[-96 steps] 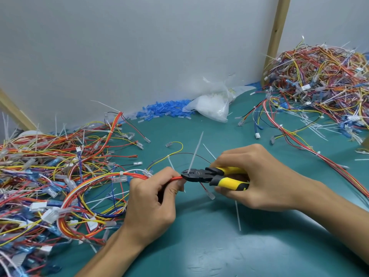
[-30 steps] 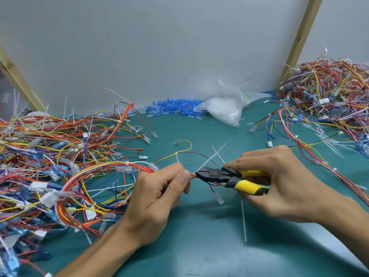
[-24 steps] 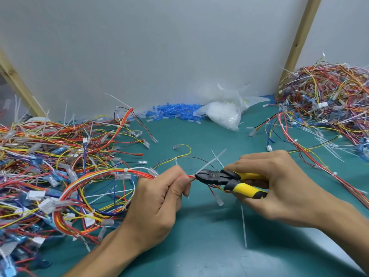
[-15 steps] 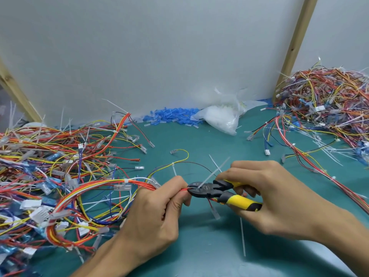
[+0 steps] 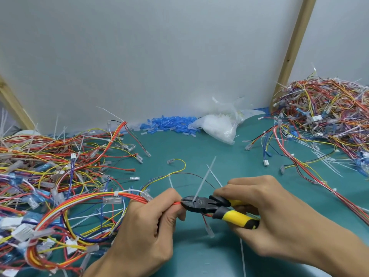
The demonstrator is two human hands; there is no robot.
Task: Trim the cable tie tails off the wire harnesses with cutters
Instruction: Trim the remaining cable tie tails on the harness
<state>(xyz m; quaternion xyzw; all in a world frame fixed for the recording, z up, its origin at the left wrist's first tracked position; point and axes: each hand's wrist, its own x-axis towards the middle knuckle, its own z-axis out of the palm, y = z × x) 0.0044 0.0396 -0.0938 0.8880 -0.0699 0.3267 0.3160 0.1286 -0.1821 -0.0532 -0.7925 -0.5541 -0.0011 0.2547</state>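
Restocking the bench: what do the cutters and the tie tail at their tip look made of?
The cutters: dark matte metal head, likely steel; handles sleeved in yellow and black, probably rubbery plastic. The cable tie tail: thin translucent white strip, standing straight, probably nylon.

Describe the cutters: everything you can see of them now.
The cutters have a black metal-looking head and yellow-and-black grips. They lie roughly level above the table, nose pointing left. The right hand grips the handles. The jaws look nearly closed at the foot of a white tie tail slanting up, beside the left hand, which pinches red wires.
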